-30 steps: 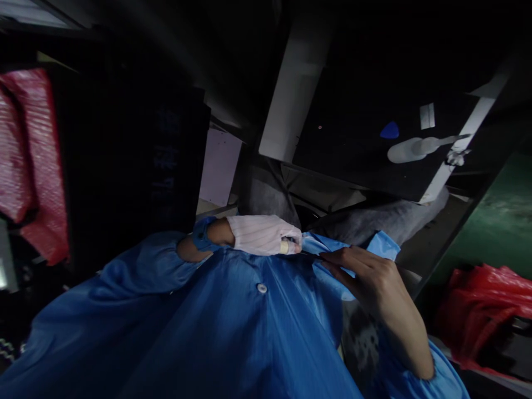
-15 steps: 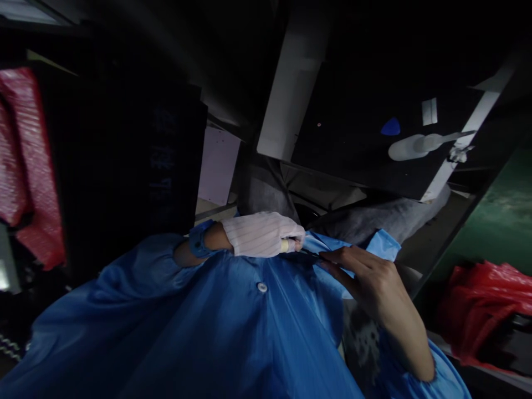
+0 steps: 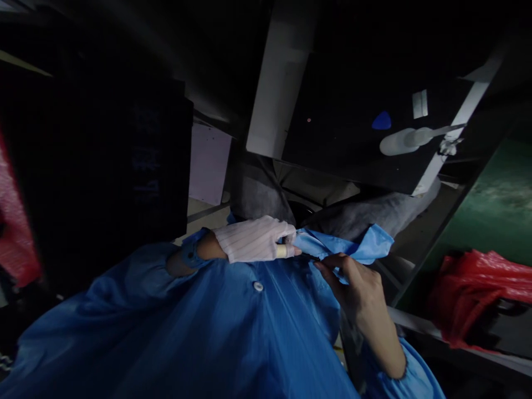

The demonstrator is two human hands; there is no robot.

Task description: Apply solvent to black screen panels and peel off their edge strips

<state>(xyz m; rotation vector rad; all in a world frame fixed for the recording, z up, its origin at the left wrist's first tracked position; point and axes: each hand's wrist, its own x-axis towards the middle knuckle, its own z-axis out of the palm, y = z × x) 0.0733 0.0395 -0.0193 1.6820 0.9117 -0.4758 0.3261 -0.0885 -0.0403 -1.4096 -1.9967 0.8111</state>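
Note:
My left hand [image 3: 253, 239] wears a pale striped glove with bare fingertips and a yellowish wrap on the thumb. Its fingers are closed on a thin dark piece [image 3: 308, 256], too small and dim to name. From the other side my bare right hand [image 3: 361, 288] pinches the same piece between thumb and fingers. Both hands are low over my lap, in front of the blue coat [image 3: 199, 332] I wear. A loose flap of blue cloth [image 3: 374, 244] lies just behind the piece, over my grey trousers [image 3: 399, 208].
Ahead, a black-topped table [image 3: 341, 158] bears a blue triangular pick [image 3: 381, 121], a small pale rectangle [image 3: 419, 104] and a white spout bottle [image 3: 399, 142]. Red bubble wrap [image 3: 461, 282] lies on a green surface [image 3: 499, 205] at right. A dark box [image 3: 166, 166] stands at left.
My right hand has shifted slightly left and its fingers have curled into a tighter pinch. The left hand keeps its hold. The whole view has shifted a little.

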